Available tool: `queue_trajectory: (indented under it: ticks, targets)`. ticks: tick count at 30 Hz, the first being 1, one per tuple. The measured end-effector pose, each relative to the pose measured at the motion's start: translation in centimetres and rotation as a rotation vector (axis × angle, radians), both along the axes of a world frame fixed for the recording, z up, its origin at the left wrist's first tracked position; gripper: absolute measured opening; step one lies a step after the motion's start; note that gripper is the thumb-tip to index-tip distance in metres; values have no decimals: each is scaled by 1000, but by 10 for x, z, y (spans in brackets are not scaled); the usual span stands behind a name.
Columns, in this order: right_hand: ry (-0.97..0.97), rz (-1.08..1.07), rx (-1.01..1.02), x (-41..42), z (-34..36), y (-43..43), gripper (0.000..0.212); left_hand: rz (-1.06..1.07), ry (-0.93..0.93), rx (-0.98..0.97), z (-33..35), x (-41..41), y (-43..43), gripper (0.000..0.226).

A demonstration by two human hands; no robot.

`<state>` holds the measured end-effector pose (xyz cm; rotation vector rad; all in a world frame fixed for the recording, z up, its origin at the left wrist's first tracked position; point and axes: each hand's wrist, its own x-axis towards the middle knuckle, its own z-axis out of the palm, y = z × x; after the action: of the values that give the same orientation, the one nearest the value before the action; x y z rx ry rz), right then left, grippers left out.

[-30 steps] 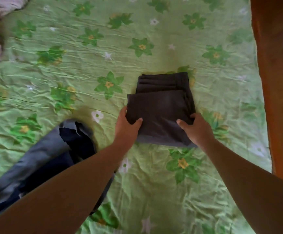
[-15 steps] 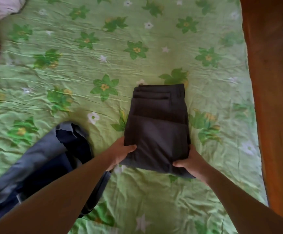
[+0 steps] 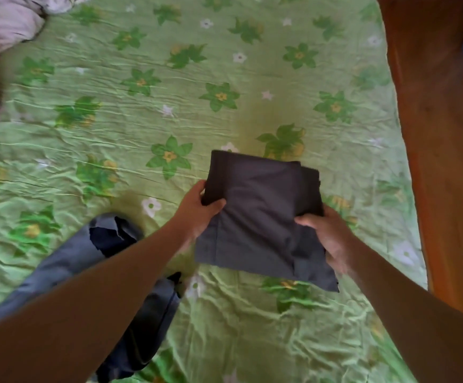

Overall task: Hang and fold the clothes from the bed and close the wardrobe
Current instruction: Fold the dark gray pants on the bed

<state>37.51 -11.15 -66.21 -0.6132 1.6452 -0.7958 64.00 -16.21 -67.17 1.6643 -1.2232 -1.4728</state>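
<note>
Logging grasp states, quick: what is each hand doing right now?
Left hand: grips the folded dark garment at its left edge.
Right hand: grips the same garment at its right edge.

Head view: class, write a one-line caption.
Left hand and right hand grip a folded dark garment over a green floral bedsheet; a blue-grey garment lies unfolded nearby.
</note>
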Motion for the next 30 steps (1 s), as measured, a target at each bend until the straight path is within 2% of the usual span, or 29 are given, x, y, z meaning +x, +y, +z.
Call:
queue_trajectory:
  ticks: [2,4,5,7,10,12,16,19,21,22,23,24,26,28,30]
  targets:
    - [246,82,-58,0,-7,-24,45,-33,-105,-16,-5,-8,-24,53]
    - [667,285,-128,4,-16,-30,79,-54,-295,-43,-14,-14,-29,75]
    - [862,378,-176,8,-24,-26,86,-77,-413,-84,-22,-17,-22,77]
    - [1162,579,-299,17,-42,-9,79,-202,-668,-268,-41,-23,6,73]
    - [1334,833,-359,29,-69,6,74,-521,-972,-545,-72,-21,42,67]
    - [1337,951,-337,30,-85,3,77,-619,-1036,-528,-91,-15,48,67]
    - [1299,1032,-249,29,-106,-2,79,-616,-1110,-478,-105,-18,47,69]
    - [1264,870,-329,31,-92,-15,69,-497,-1085,-542,-91,-21,28,65]
    - [1328,697,-469,28,-80,-38,58,-387,-1074,-590,-79,-22,-5,65]
    - [1347,659,-467,26,-75,-55,60,-367,-1047,-565,-73,-23,-25,68]
    - [1310,640,-398,22,-70,-74,67,-367,-970,-494,-68,-25,-47,75]
    - [1189,610,-294,17,-65,-93,76,-375,-841,-375,-62,-28,-68,82]
    - [836,467,-122,6,-59,-122,89,-350,-582,-147,-54,-31,-101,92]
    - [633,338,-72,-5,-53,-131,86,-247,-382,-7,-47,-28,-117,89]
    - [507,258,-61,-12,-45,-127,70,-173,-199,140,-39,-24,-116,82]
